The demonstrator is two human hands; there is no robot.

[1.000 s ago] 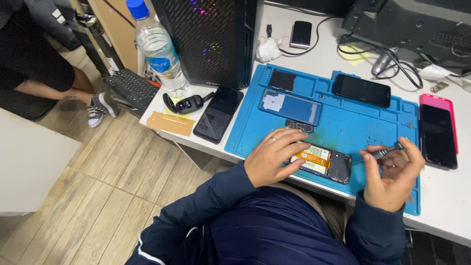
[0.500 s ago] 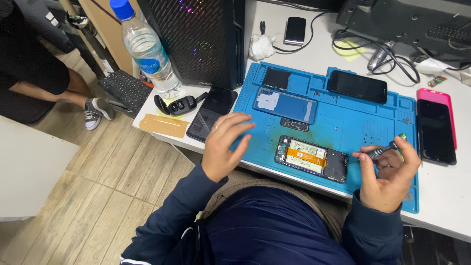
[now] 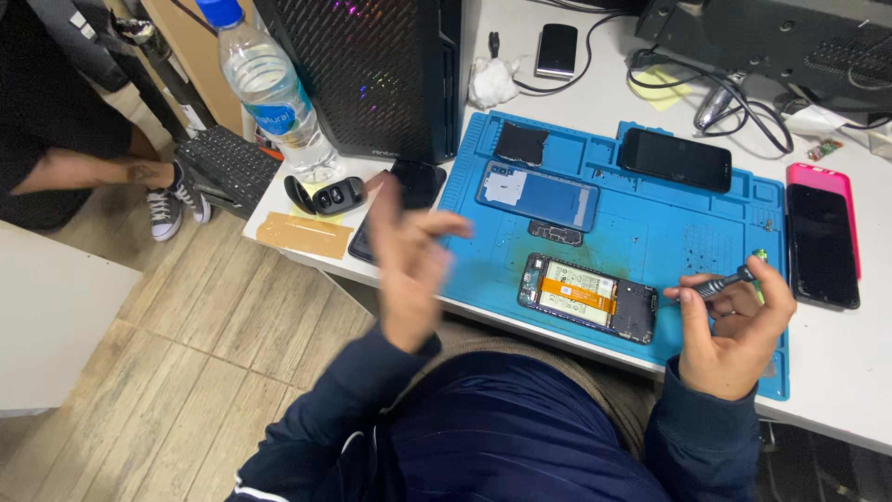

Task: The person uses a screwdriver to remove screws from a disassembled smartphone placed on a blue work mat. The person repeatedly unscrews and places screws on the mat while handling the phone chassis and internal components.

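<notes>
Dark navy long sleeves with ribbed cuffs, thin white piping near the left elbow.

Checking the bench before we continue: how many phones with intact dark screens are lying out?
3: black phone on blue mat, black phone in pink case, small black phone behind. Another may hide behind the left hand.

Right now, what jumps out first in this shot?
The bright blue rubber work mat on the white desk, with an opened phone showing its battery and orange flex cable near its front edge. The right hand holds a slim dark screwdriver just right of that phone, while the left hand is lifted, blurred, empty, over the mat's left edge. A clear plastic water bottle with blue cap stands back left.
</notes>
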